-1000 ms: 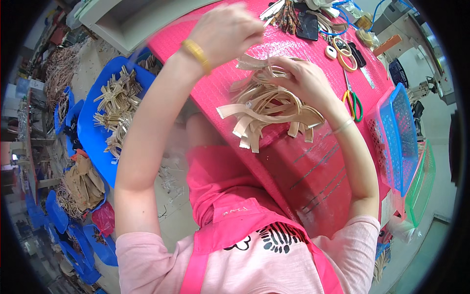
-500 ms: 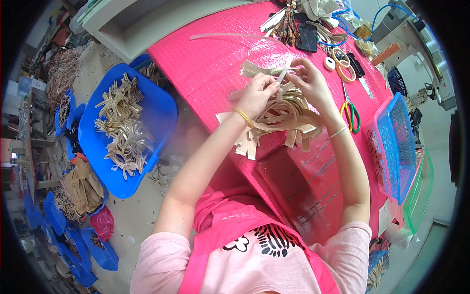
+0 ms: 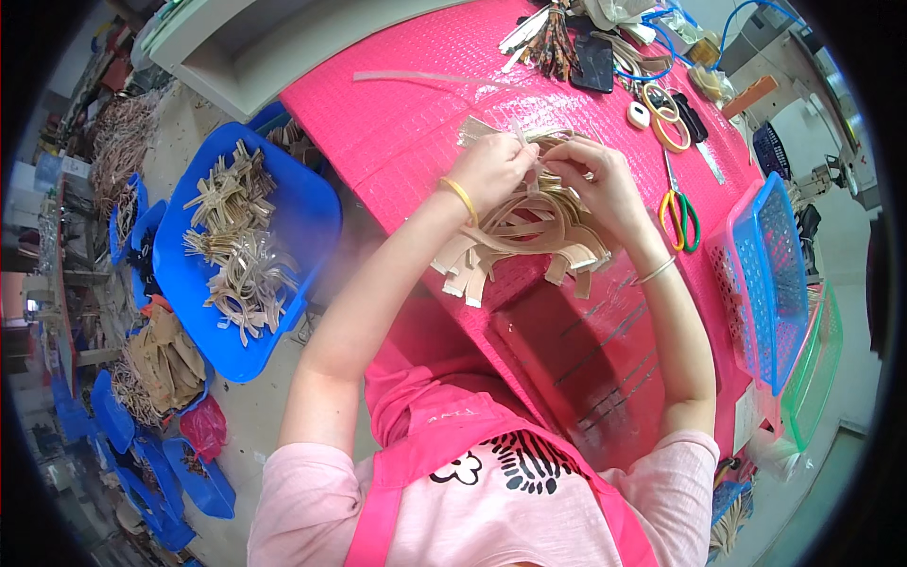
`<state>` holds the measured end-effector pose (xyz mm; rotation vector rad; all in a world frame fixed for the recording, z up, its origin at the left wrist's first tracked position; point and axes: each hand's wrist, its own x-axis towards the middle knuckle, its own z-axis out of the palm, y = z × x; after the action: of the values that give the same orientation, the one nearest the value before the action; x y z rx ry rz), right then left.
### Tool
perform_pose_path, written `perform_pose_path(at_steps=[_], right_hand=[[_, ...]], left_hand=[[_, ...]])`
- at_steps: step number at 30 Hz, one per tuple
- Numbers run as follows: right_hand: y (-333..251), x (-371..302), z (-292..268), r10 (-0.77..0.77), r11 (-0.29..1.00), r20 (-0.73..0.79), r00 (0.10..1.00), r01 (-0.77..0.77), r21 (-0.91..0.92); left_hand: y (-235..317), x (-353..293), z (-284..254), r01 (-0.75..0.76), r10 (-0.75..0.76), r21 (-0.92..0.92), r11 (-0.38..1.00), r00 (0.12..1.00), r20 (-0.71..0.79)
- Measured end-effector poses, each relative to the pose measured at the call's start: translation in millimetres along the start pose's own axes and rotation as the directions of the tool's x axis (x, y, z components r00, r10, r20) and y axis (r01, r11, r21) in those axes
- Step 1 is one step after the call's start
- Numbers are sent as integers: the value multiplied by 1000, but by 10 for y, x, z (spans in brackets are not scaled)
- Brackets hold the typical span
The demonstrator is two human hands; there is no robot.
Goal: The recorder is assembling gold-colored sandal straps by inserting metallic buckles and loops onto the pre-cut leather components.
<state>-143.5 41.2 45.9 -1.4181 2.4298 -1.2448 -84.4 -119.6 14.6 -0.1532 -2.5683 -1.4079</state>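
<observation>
A fanned bundle of flat beige fabric strips (image 3: 557, 231) lies on the pink-covered table under my hands. My left hand (image 3: 494, 173), with a yellow band at its wrist, is closed in a pinch at the bundle's gathered middle, on a thin translucent strip. From the other side my right hand (image 3: 599, 181), fingers bent, pinches at the same spot, its tips almost touching the left ones. Fingers hide most of the translucent strip and how it runs around the bundle. Another long translucent strip (image 3: 406, 76) lies flat further back on the table.
Scissors with green and yellow handles (image 3: 676, 219), a second pair with pale handles (image 3: 665, 118) and a black phone (image 3: 592, 64) lie to the right. Blue and pink baskets (image 3: 777, 283) stand at the right edge. A blue tub (image 3: 222, 345) at the left holds bundled strips.
Both hands have come down and closer together at the bundle. The translucent strip, raised between them before, is now mostly covered by fingers.
</observation>
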Motion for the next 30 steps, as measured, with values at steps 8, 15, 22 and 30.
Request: perform_pose_path(at_steps=[8, 15, 22, 30], right_hand=[[4, -19, 175, 123, 992, -110, 986, -127, -26], [-2, 45, 175, 244, 970, -54, 968, -244, 13], [19, 37, 244, 251, 966, -85, 964, -244, 90], [114, -245, 281, 13, 951, -266, 964, 70, 301]], left_hand=[[87, -36, 101, 350, -397, -490, 798, 918, 10], [163, -250, 196, 283, -416, -530, 800, 897, -150], [96, -298, 241, 175, -241, -255, 951, 935, -260], [54, -253, 140, 348, -536, -852, 390, 839, 97]])
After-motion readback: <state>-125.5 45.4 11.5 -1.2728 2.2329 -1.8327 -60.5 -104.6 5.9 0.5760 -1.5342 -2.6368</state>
